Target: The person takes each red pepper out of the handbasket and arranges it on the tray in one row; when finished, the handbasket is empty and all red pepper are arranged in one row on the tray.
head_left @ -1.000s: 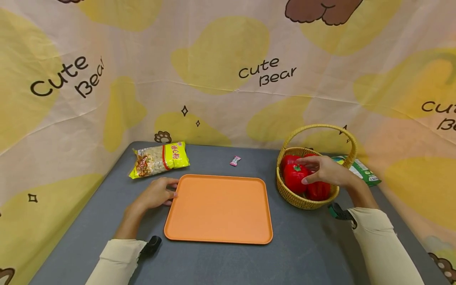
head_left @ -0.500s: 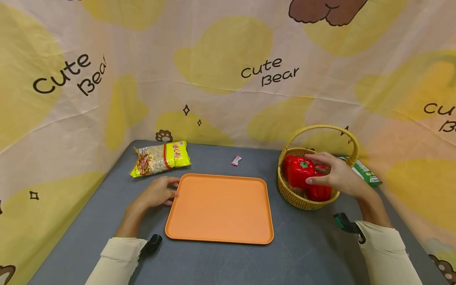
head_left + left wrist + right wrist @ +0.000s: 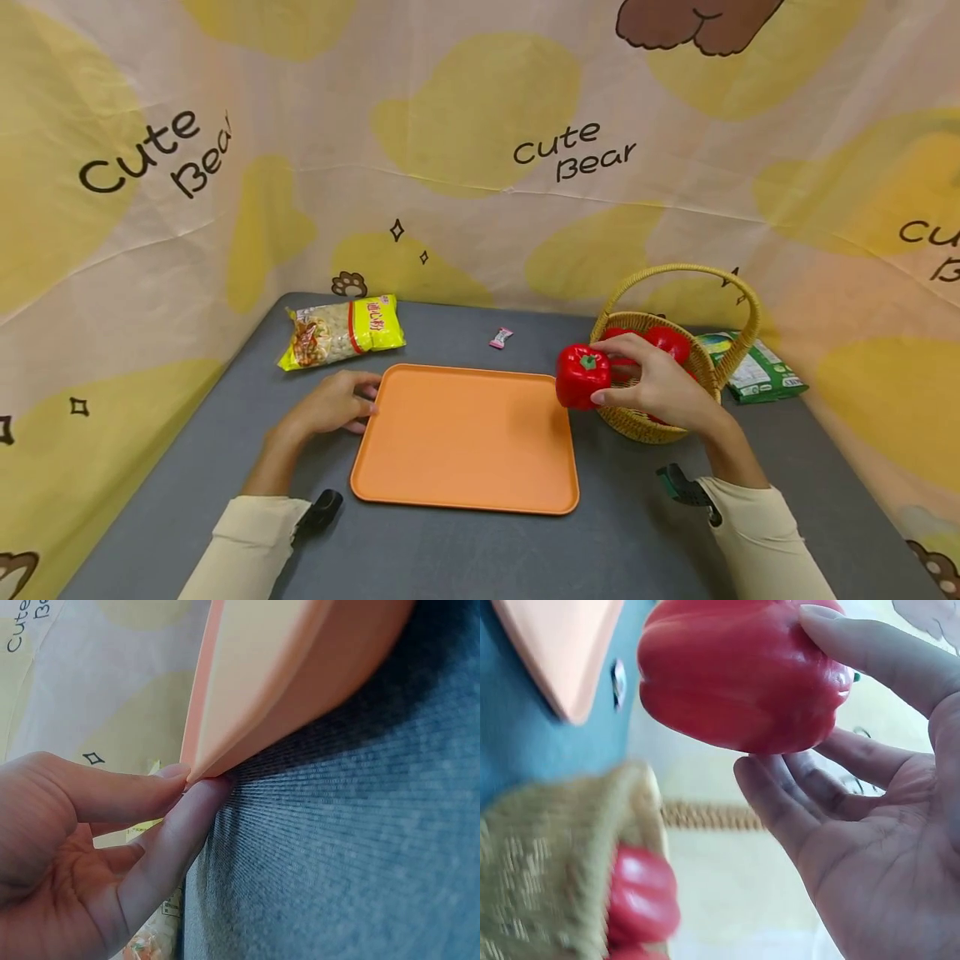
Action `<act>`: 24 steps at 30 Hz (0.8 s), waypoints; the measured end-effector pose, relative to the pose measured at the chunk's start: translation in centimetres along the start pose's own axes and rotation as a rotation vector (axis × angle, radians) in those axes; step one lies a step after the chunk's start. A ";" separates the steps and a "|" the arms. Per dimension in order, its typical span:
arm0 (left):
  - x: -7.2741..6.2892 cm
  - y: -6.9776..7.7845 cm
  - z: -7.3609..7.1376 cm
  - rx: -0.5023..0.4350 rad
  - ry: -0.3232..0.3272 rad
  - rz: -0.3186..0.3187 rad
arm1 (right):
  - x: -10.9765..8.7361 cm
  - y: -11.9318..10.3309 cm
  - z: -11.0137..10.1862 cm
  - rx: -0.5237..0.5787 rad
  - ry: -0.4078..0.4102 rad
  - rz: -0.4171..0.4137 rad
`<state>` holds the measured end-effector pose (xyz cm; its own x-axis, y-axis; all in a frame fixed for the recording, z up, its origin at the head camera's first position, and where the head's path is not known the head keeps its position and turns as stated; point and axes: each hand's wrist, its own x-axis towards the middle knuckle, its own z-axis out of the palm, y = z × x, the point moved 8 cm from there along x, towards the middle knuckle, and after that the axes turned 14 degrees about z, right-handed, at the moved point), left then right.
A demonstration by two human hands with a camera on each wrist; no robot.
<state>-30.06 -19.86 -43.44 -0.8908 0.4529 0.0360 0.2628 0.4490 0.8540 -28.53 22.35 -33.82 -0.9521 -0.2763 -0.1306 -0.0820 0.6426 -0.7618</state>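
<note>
A glossy red bell pepper (image 3: 582, 377) with a green stem hangs in the air between the tray and the basket, and my right hand (image 3: 660, 382) holds it between thumb and fingers. Close up in the right wrist view, the thumb lies on one side of the bell pepper (image 3: 739, 675) and the fingers on the other. My left hand (image 3: 335, 403) pinches the left rim of the orange tray (image 3: 457, 442); the left wrist view has thumb and finger meeting at the edge of the tray (image 3: 255, 682). Behind my right hand, the wicker basket (image 3: 637, 429) contains more red peppers (image 3: 669, 342).
A yellow bag of pasta (image 3: 341, 332) lies at the back left. One small pink-wrapped candy (image 3: 501, 337) is behind the tray. To the right of the basket, whose tall handle (image 3: 678, 268) arches up, lies a green packet (image 3: 768, 371). A printed cloth surrounds the table.
My right hand has lifted a red bell pepper out of the basket and carried it left toward the tray's right edge. The left hand stays at the tray rim.
</note>
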 end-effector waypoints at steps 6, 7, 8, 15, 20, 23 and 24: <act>-0.1 0.2 0.1 -0.022 -0.003 0.015 | 1.8 -1.4 3.1 0.003 -0.012 -0.024; -0.2 0.2 0.1 -0.022 -0.003 0.015 | 2.1 -1.7 3.6 0.000 -0.012 -0.028; -0.2 0.2 0.0 -0.023 -0.002 0.015 | 2.4 -1.9 4.1 -0.001 -0.015 -0.029; 0.0 -0.1 0.1 -0.030 0.001 -0.001 | 4.0 -4.1 7.0 -0.010 -0.028 -0.094; 0.0 -0.2 0.1 -0.032 0.002 -0.002 | 5.3 -5.5 8.8 -0.014 -0.025 -0.132; 0.0 -0.2 0.1 -0.039 0.002 0.001 | 6.0 -6.1 10.1 -0.015 -0.029 -0.125; 0.0 -0.2 0.1 -0.040 0.003 0.001 | 6.3 -6.3 10.5 -0.013 -0.033 -0.122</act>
<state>-30.06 -19.87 -43.71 -0.8915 0.4514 0.0382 0.2486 0.4171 0.8742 -30.92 9.06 -36.56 -0.9246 -0.3765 -0.0580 -0.2012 0.6120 -0.7649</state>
